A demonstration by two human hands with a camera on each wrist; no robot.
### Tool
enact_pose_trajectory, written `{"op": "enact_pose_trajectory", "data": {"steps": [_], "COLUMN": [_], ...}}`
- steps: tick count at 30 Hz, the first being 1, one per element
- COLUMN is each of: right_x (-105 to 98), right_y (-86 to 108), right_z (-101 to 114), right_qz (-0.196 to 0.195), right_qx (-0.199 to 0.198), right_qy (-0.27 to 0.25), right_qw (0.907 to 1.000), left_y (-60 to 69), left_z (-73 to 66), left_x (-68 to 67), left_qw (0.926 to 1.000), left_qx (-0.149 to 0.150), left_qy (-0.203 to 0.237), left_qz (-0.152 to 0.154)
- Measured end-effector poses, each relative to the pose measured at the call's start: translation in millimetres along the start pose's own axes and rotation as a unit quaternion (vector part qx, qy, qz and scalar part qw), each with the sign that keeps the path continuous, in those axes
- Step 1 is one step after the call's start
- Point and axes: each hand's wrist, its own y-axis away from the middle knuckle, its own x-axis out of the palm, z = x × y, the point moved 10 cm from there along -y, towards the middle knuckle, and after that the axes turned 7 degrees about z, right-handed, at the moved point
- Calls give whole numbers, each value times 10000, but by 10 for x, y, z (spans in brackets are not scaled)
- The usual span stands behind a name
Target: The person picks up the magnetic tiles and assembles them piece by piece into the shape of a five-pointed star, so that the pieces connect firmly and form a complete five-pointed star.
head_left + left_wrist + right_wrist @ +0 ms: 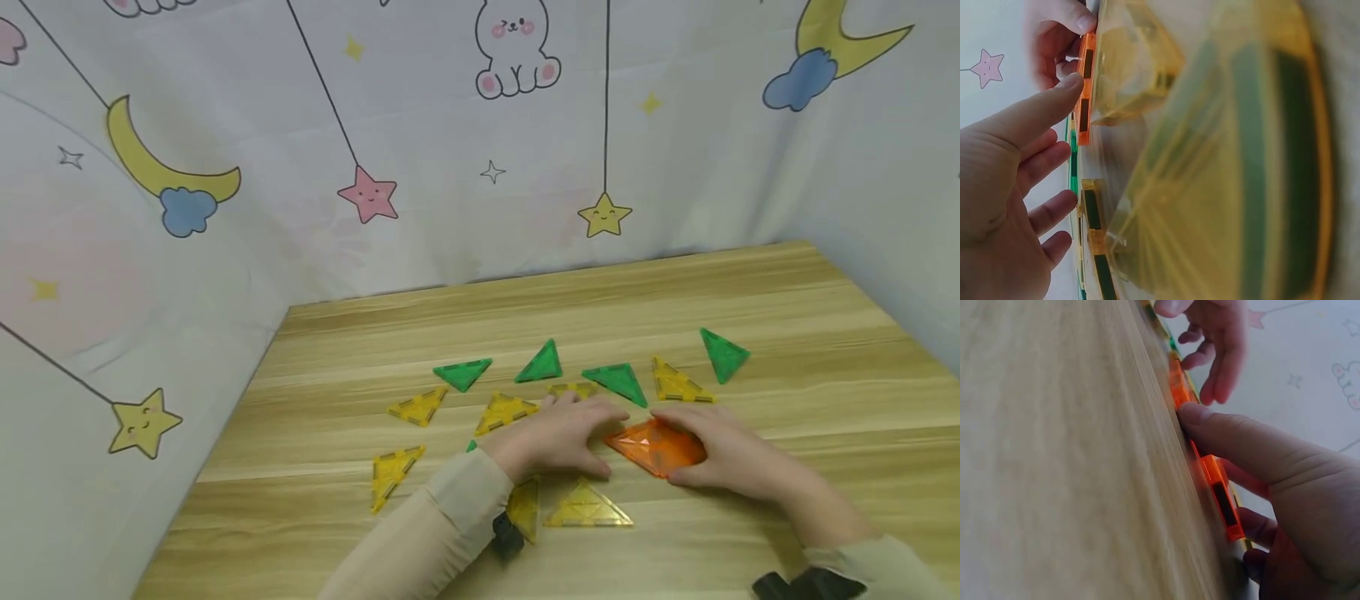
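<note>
Orange translucent magnetic tiles [654, 450], seemingly triangles set edge to edge, lie flat on the wooden table. My right hand [731, 454] pinches them from the right, thumb on the near edge and fingers on the far side; the right wrist view shows the thumb against the orange edge [1222, 497]. To their left is my left hand [562, 433], its fingers spread and loosely bent around nothing. In the left wrist view its thumb comes close to the orange edge [1085, 94]; whether it touches cannot be told. A yellow triangular tile [588, 507] lies just below the left hand.
Green triangular tiles [617, 382] lie in a row behind the hands, with a yellow one [678, 382] among them. More yellow triangles [395, 473] are spread to the left. One yellow tile [525, 507] is partly covered by the left wrist. A patterned cloth [450, 233] hangs behind the table [360, 333].
</note>
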Motion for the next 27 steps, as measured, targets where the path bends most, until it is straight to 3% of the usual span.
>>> {"op": "enact_pose_trajectory", "data": {"steps": [8,16,27], "right_x": [3,59,74], "right_y": [-71,-160,-166], "right_z": [79,152,114], "right_qz": [43,38,174], "right_qx": [-76,-215,86], "right_qy": [15,13,-116], "right_qw": [10000,9998,9997], "left_y": [3,-20,-68], "left_z": [1,33,52], "left_x": [9,14,-1], "left_qw": [9999,9991,9955], "left_qx": [-97,-249,-694], "left_qy": [-138,-312,-587], "left_qz": [34,-125,-261]}}
